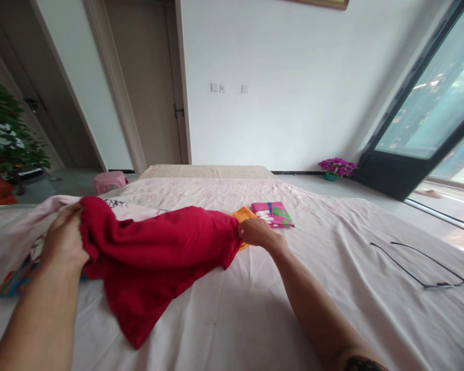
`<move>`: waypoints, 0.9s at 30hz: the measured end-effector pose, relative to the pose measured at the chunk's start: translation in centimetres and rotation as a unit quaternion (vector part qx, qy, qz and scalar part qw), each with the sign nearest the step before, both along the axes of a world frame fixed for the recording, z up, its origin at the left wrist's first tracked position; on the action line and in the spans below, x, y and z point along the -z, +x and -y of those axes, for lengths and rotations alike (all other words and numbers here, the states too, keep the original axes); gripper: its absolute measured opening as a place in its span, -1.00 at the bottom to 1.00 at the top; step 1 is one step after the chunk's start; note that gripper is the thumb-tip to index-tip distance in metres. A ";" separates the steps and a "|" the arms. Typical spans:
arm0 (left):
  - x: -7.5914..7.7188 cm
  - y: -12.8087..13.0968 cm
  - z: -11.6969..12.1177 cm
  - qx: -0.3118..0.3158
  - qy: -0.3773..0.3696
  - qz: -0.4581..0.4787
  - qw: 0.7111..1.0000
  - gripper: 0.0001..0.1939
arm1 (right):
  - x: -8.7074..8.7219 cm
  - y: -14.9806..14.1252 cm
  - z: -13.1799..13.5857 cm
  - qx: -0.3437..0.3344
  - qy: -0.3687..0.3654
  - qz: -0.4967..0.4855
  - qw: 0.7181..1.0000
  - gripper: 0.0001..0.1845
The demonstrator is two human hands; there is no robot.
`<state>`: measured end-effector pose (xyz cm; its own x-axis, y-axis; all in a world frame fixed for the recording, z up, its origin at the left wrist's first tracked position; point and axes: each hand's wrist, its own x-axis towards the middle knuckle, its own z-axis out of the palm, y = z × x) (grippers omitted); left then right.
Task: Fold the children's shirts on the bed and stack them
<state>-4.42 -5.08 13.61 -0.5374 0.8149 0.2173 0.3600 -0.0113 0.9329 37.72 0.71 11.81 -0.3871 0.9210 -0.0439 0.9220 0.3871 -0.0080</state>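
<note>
A red cloth garment (166, 247) is stretched between my two hands, over the covered surface. Its lower corner hangs toward me, and its exact kind cannot be made out. My left hand (64, 237) is closed on the bunched left end. At the right end, my right hand (257, 232) pinches the cloth's edge. Partly hidden behind the red cloth and my right hand is an orange folded cloth (243, 212). Just beyond it lies a folded pink cloth (272, 214) with white and green lettering.
A pale patterned sheet (325, 288) covers the surface, with eyeglasses (444, 283) at right. Other printed cloth (17, 281) lies at left. Beyond are a pink stool (110, 180), a potted purple flower (336, 167), a leafy plant (7, 123) and a dark-framed glass door (406, 159).
</note>
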 end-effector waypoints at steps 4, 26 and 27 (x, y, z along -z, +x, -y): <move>2.2 3.6 -0.2 0.175 -0.083 -0.150 0.969 -0.17 | 0.0 1.0 -0.8 0.061 0.009 -0.054 0.997 -0.70; 6.9 10.0 -0.9 0.194 -0.254 -0.458 0.829 -0.58 | 2.7 4.2 -3.5 0.192 -0.049 -0.237 0.951 -0.78; 7.1 10.0 -1.1 0.189 -0.249 -0.444 0.840 -0.69 | 3.0 4.3 -3.7 0.193 -0.064 -0.288 0.936 -0.77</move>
